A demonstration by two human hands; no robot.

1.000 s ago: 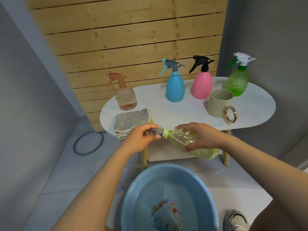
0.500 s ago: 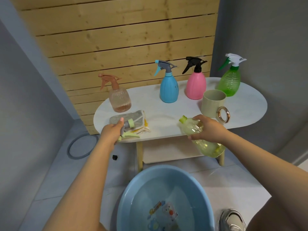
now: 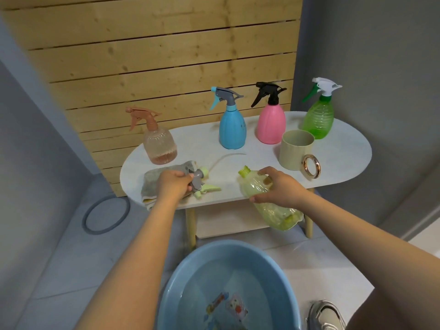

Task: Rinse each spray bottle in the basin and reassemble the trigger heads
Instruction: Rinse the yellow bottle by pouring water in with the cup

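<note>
Bottle [image 3: 259, 194] tilted in right hand [image 3: 281, 186], left hand [image 3: 172, 184] gripping trigger head [image 3: 200, 181]

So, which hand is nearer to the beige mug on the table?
Right. The right hand, holding the yellow bottle, is just beside the beige mug; the left hand is across the table on the cloth.

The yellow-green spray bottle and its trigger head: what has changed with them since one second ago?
The grey and lime trigger head came off the clear yellow-green spray bottle. The left hand carried it left to the white oval table by the grey cloth and still holds it. The right hand keeps its grip on the bottle, now open-necked. The four standing bottles, beige mug and blue basin stayed.
</note>
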